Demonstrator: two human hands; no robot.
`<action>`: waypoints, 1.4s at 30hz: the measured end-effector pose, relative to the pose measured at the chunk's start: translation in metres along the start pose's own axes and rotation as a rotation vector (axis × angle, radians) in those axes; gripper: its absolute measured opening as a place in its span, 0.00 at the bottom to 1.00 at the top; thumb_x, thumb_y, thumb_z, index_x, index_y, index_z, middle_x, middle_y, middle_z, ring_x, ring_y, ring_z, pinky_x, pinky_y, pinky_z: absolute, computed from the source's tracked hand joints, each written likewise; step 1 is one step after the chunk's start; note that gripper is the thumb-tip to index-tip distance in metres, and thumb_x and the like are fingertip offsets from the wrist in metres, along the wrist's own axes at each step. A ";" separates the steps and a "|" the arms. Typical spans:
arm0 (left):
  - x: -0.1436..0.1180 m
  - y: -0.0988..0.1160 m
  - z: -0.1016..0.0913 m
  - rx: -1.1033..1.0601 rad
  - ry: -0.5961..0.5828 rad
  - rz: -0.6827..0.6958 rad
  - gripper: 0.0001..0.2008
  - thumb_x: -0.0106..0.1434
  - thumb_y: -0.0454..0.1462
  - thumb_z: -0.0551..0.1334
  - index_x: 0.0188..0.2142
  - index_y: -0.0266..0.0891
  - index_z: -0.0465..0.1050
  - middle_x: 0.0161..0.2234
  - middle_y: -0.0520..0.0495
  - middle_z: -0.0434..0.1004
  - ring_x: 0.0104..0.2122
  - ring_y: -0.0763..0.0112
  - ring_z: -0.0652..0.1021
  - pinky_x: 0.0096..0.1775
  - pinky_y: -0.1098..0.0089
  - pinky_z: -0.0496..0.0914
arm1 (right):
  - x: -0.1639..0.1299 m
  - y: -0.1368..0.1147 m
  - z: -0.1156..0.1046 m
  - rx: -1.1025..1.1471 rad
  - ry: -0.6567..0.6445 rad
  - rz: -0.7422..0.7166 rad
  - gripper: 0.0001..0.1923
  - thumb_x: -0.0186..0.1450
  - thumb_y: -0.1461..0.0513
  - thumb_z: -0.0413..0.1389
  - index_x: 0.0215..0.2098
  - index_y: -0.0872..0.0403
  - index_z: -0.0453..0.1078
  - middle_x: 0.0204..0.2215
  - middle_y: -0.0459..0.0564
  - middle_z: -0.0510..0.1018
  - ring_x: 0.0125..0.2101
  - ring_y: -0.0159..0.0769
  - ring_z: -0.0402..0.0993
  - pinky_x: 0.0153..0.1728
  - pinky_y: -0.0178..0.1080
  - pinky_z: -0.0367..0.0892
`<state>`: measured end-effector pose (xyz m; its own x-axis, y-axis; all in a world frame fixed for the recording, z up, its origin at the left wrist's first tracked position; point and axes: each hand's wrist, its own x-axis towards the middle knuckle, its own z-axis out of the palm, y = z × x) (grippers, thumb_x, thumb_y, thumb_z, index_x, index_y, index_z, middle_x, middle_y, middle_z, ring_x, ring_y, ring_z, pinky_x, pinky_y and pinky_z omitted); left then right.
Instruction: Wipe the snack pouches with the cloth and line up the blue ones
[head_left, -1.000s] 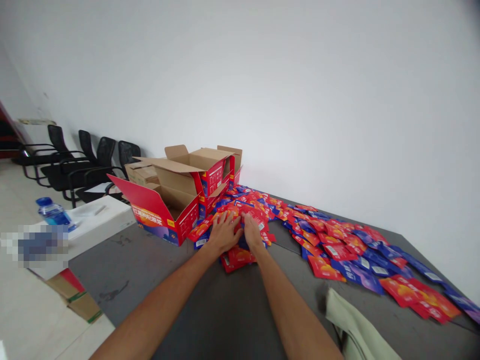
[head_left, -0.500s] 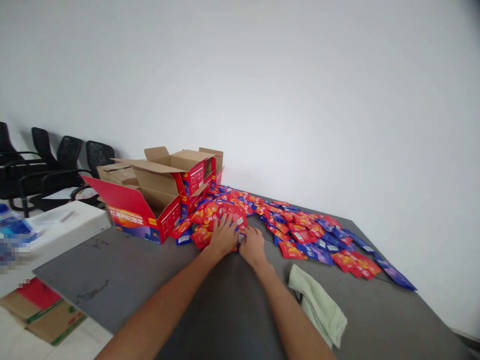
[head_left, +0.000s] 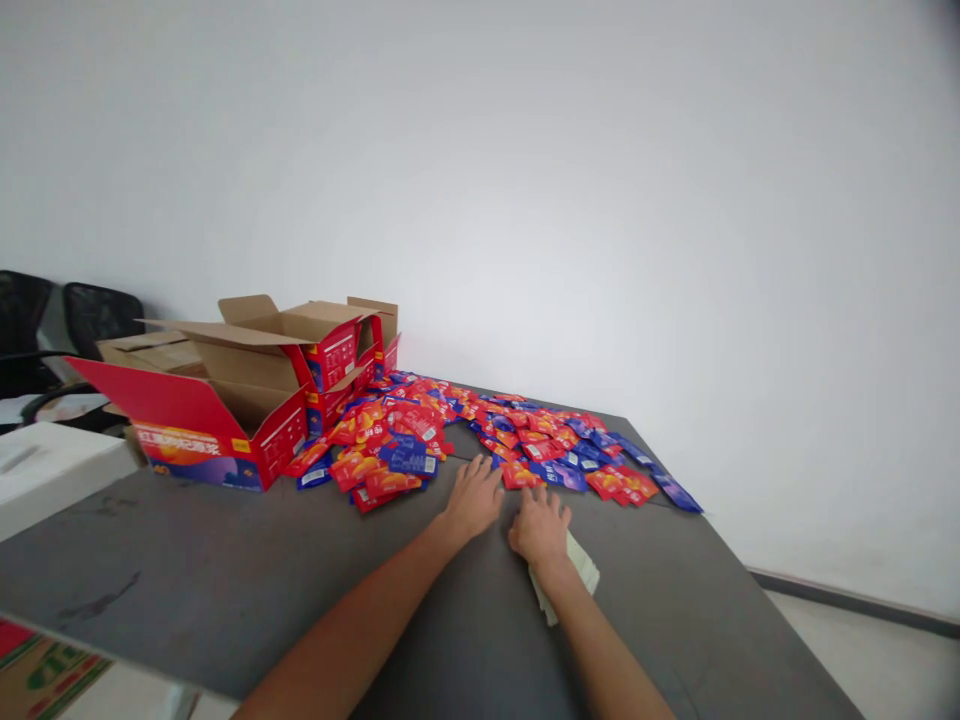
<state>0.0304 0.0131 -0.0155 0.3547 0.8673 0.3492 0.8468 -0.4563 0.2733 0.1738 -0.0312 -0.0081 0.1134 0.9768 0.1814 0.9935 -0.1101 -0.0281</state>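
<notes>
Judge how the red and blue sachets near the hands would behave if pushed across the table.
The sachets look flat and glossy, so they would probably slide easily over each other and the grey table. They seem thin and light, likely flexing rather than staying stiff. Heaped loosely, the pile would probably spread, not move as one.

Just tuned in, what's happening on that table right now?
A person has both hands flat on the grey table, holding nothing. The left hand and right hand sit at the near edge of a spread of red and blue sachets. The right hand is over a pale cloth. Open cartons stand at left.
</notes>
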 end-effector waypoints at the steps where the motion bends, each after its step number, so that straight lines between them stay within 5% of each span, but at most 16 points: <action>1: 0.004 0.008 0.004 -0.009 -0.003 0.016 0.24 0.68 0.42 0.51 0.62 0.43 0.63 0.66 0.42 0.60 0.66 0.54 0.56 0.62 0.51 0.54 | -0.001 0.009 0.002 0.010 -0.019 0.019 0.31 0.57 0.61 0.57 0.59 0.53 0.64 0.60 0.63 0.65 0.56 0.55 0.64 0.52 0.56 0.58; 8: 0.041 0.032 0.030 -0.080 -0.024 0.025 0.26 0.68 0.43 0.51 0.65 0.44 0.59 0.67 0.41 0.57 0.67 0.54 0.55 0.63 0.52 0.52 | 0.021 0.053 0.005 0.156 -0.003 0.080 0.20 0.64 0.57 0.52 0.53 0.50 0.70 0.51 0.59 0.74 0.51 0.52 0.70 0.47 0.50 0.65; 15: 0.101 0.020 0.048 -0.067 0.012 -0.082 0.33 0.62 0.50 0.57 0.66 0.47 0.58 0.69 0.39 0.50 0.68 0.45 0.49 0.64 0.43 0.46 | 0.115 0.070 0.019 0.263 0.148 0.020 0.23 0.70 0.55 0.45 0.59 0.53 0.68 0.61 0.59 0.67 0.59 0.47 0.64 0.58 0.45 0.59; 21: 0.157 -0.005 0.064 -0.040 -0.020 -0.160 0.39 0.58 0.60 0.56 0.66 0.55 0.55 0.71 0.43 0.42 0.68 0.34 0.42 0.60 0.32 0.40 | 0.196 0.077 0.044 0.319 0.052 0.087 0.33 0.69 0.46 0.44 0.70 0.41 0.47 0.70 0.55 0.48 0.67 0.56 0.48 0.59 0.65 0.51; 28: 0.200 -0.033 0.094 -0.013 -0.088 -0.279 0.43 0.56 0.66 0.51 0.68 0.58 0.50 0.72 0.44 0.40 0.68 0.31 0.39 0.58 0.28 0.39 | 0.259 0.088 0.076 0.255 -0.070 0.124 0.36 0.66 0.38 0.36 0.70 0.34 0.42 0.72 0.48 0.40 0.68 0.65 0.38 0.58 0.74 0.38; 35: 0.206 -0.039 0.102 0.010 -0.111 -0.222 0.39 0.57 0.66 0.50 0.65 0.59 0.58 0.69 0.43 0.50 0.67 0.31 0.44 0.58 0.28 0.43 | 0.272 0.091 0.087 0.179 -0.175 0.107 0.37 0.65 0.36 0.34 0.69 0.34 0.47 0.70 0.49 0.48 0.68 0.66 0.34 0.57 0.76 0.31; 42: 0.176 -0.024 0.084 -0.021 -0.153 -0.126 0.34 0.60 0.61 0.54 0.63 0.58 0.62 0.67 0.43 0.56 0.65 0.34 0.52 0.58 0.29 0.44 | 0.236 0.092 0.078 0.185 -0.176 0.090 0.35 0.66 0.37 0.37 0.67 0.37 0.55 0.68 0.53 0.55 0.66 0.64 0.42 0.56 0.75 0.36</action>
<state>0.1058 0.1935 -0.0355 0.3040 0.9371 0.1712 0.8802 -0.3451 0.3258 0.2911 0.2031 -0.0448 0.1824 0.9832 -0.0033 0.9594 -0.1788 -0.2183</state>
